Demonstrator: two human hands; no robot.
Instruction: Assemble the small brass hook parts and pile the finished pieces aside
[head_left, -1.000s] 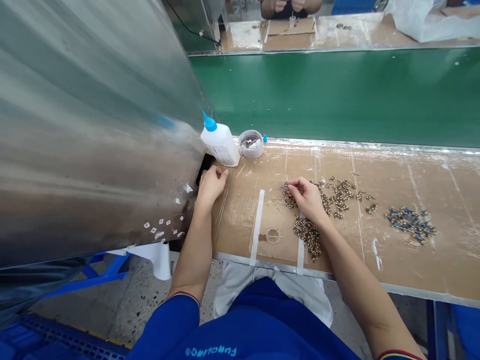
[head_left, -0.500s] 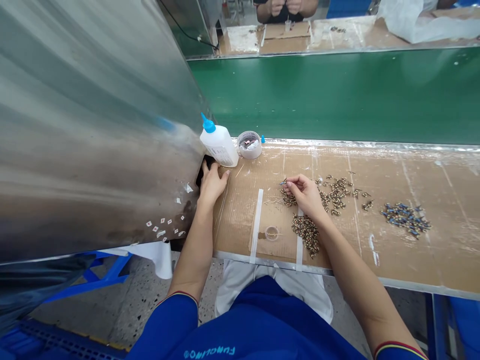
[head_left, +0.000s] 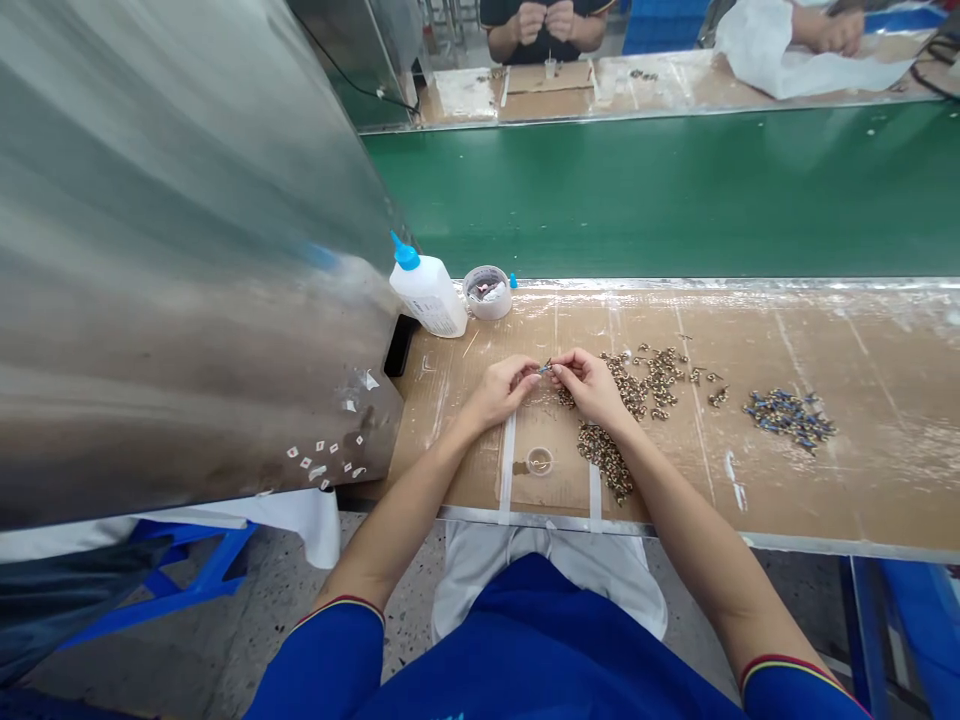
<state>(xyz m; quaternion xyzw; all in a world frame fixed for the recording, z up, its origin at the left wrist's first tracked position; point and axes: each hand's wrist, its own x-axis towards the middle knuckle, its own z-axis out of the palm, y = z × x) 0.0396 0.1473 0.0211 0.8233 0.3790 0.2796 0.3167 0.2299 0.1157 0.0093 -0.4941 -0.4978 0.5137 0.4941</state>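
My left hand (head_left: 501, 388) and my right hand (head_left: 591, 382) meet over the cardboard-covered bench (head_left: 825, 480), fingertips pinched together on one small metal part (head_left: 545, 368) between them. Just right of my right hand lies a scatter of brass-coloured small parts (head_left: 652, 378). A denser pile of the same parts (head_left: 604, 455) sits below my right wrist. A small clear ring (head_left: 539, 461) lies on a taped patch in front of me, between two white tape strips.
A white glue bottle with a blue tip (head_left: 425, 290) and a small round tub (head_left: 486, 291) stand at the back left. A heap of blue-tipped parts (head_left: 789, 417) lies to the right. A large metal housing (head_left: 187, 250) fills the left. Behind runs a green conveyor belt (head_left: 675, 190); another person's hands (head_left: 541, 20) work across it.
My left hand left the black opening beside the glue bottle and moved right to join my right hand on the small part. The view shifted slightly.
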